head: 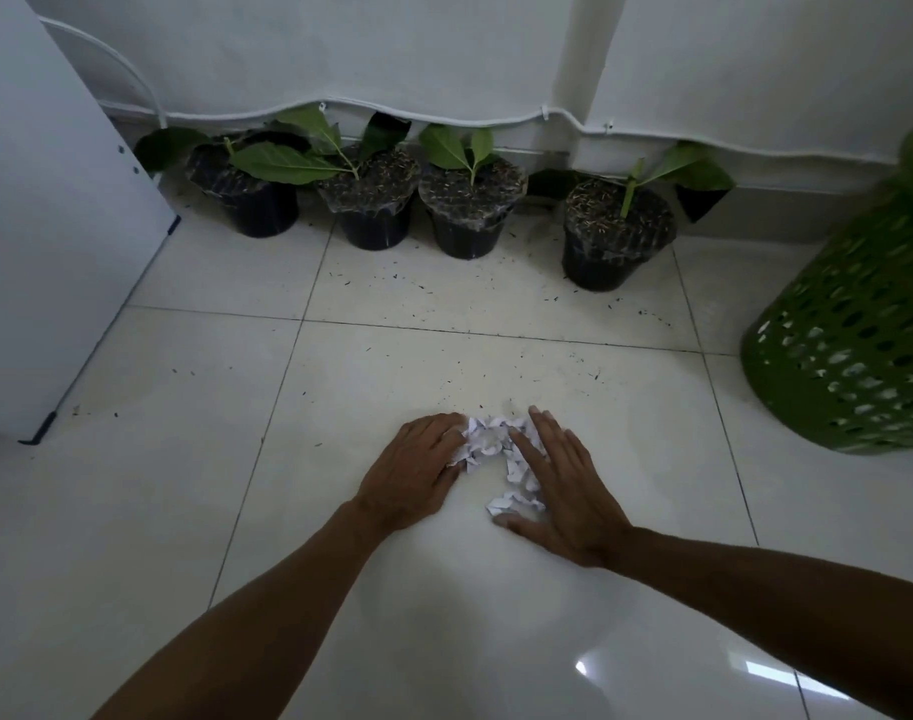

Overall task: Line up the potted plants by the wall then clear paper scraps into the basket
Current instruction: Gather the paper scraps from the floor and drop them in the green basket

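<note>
Several black pots with green leafy plants stand along the white wall: one at far left (252, 200), two in the middle (371, 205) (470, 210), and one further right (615, 241), set slightly forward. A heap of small white paper scraps (491, 444) lies on the tiled floor between my hands. My left hand (418, 470) rests palm down against the heap's left side. My right hand (563, 485) lies flat with fingers spread along its right side, partly over the scraps. A green perforated basket (849, 345) stands at the right.
A white panel or door (44, 226) stands at the left, its lower edge angled across the floor. A white cable (392, 109) runs along the wall above the pots. Dark soil crumbs are scattered over the tiles (444, 298) in front of the pots.
</note>
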Action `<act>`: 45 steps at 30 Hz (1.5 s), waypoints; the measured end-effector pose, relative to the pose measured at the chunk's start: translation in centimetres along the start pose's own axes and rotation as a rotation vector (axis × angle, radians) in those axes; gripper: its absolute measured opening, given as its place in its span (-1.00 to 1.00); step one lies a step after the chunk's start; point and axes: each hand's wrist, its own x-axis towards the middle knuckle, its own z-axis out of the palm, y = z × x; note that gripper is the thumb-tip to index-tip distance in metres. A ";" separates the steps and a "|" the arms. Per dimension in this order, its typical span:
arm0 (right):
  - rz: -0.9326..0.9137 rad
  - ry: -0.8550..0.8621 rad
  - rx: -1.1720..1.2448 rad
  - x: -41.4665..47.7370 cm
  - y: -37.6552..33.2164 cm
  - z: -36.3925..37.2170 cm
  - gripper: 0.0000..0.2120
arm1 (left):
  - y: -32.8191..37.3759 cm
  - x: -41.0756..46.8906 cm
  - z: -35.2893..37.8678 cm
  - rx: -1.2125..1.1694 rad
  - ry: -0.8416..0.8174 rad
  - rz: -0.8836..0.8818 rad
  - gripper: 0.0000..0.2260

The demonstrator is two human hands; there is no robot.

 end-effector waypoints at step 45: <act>-0.021 0.013 -0.177 3.7 0.7 -2.6 -0.71 | -0.1 -1.4 -3.3 0.037 0.162 -0.366 -0.92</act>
